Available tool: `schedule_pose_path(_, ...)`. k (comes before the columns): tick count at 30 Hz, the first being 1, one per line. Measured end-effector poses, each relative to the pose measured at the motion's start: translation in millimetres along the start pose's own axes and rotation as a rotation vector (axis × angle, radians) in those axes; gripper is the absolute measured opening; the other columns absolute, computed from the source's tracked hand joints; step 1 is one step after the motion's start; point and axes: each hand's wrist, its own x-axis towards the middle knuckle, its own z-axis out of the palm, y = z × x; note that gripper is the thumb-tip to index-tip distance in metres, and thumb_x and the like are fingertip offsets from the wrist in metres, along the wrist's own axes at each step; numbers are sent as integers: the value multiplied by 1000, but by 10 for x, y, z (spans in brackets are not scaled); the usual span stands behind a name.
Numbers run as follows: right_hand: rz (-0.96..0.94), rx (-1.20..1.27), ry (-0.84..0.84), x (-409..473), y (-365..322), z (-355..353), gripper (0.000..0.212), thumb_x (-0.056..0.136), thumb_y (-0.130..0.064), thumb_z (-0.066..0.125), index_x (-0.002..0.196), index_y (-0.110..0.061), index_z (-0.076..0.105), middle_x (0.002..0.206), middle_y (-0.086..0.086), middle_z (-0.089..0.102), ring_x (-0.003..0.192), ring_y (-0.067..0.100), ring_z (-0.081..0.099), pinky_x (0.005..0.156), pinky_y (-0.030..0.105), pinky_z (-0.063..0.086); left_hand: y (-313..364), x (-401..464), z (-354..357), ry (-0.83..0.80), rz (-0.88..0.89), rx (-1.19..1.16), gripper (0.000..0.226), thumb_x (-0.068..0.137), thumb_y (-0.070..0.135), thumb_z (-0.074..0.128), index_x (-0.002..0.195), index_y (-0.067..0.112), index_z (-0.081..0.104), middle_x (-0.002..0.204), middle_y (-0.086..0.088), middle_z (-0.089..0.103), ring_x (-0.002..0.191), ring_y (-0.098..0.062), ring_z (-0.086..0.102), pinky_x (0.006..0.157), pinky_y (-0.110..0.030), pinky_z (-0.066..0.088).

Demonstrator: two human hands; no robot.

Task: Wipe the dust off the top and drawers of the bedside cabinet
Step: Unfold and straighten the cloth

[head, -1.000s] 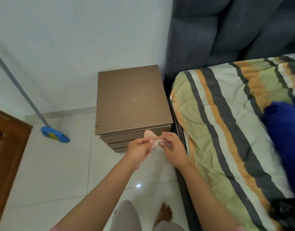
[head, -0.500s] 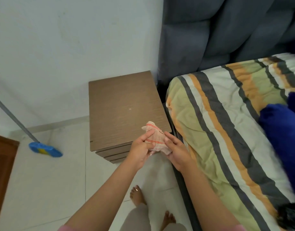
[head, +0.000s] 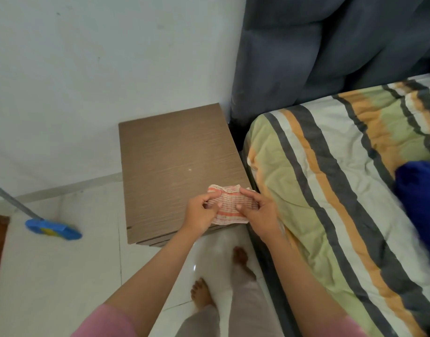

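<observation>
Since a second ago the cloth (head: 227, 205) has gone from a bunched wad in front of the drawers to a flatter piece stretched between both hands, now over the front right corner of the cabinet (head: 175, 166) top, low in the middle of the frame. The left hand (head: 201, 212) pinches its left edge and the right hand (head: 259, 211) pinches its right edge, the two hands close together. I judge the cloth is being readied and wiping has not begun; whether it touches the top I cannot tell.

At the left edge a blue mop (head: 52, 228) rests on the floor (head: 63, 276), well apart from the cabinet. At right, the striped bed (head: 330, 190) stands just beside the cabinet, crowding that side. The drawer fronts are barely visible from here.
</observation>
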Motion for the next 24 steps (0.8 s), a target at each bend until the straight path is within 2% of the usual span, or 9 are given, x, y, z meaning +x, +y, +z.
schedule_pose_path(4,7,-190,-60,397,65,-125,43,76,9,68,113,-12,63,110,4,60,93,3,59,69,7,48,-89,369,94,-65,-45,72,41,79,3,70,116,20,64,116,-6,62,101,-19,62,85,-32,54)
schedule_pose_path(8,53,-373,-117,911,173,-234,45,78,-2,71,118,-20,62,110,-2,60,96,7,61,81,17,53,-152,749,246,-24,-16,230,44,80,2,68,121,15,60,116,-3,55,102,-16,57,77,-11,50)
schedule_pose_path(10,53,-483,-142,1198,246,-276,46,78,-8,71,118,-29,62,113,-5,58,102,10,59,90,26,53,-211,940,329,-24,-13,275,48,80,0,67,125,14,57,115,0,51,103,-19,58,83,-22,54)
schedule_pose_path(12,54,-516,-165,1448,311,-298,48,78,-6,71,119,-29,62,119,-2,54,107,12,56,93,29,51,-278,1120,392,-31,-19,316,51,80,1,66,127,16,55,115,2,49,104,-19,58,87,-33,54)
schedule_pose_path(14,62,-542,-194,1690,398,-292,51,78,-4,69,122,-27,59,127,0,48,114,14,52,96,29,50,-387,1317,465,-10,-23,358,52,80,2,66,128,18,55,116,0,50,103,-19,58,87,-35,54)
schedule_pose_path(16,62,-611,-216,1821,454,-273,53,79,-5,69,126,-25,56,126,0,45,113,13,49,99,25,44,-440,1405,502,28,-42,415,51,80,3,66,127,18,55,118,-2,51,101,-19,58,89,-33,51)
schedule_pose_path(20,86,-770,-285,2060,635,-228,51,84,-11,66,131,-25,51,111,-3,43,111,12,43,92,11,28,-621,1574,560,30,-113,448,49,80,4,65,127,15,56,127,-5,50,110,-20,56,96,-25,44)
schedule_pose_path(22,100,-835,-309,2108,716,-215,51,84,-14,65,132,-28,49,115,2,47,117,15,40,96,15,30,-687,1599,565,-5,-137,484,48,82,3,62,128,14,54,131,-5,47,111,-20,54,93,-19,41)
schedule_pose_path(24,119,-875,-310,2120,776,-204,52,84,-17,65,132,-30,49,119,4,45,120,19,40,103,26,36,-734,1599,573,-22,-140,517,49,82,3,60,129,14,53,128,-5,47,108,-19,55,87,-15,40)
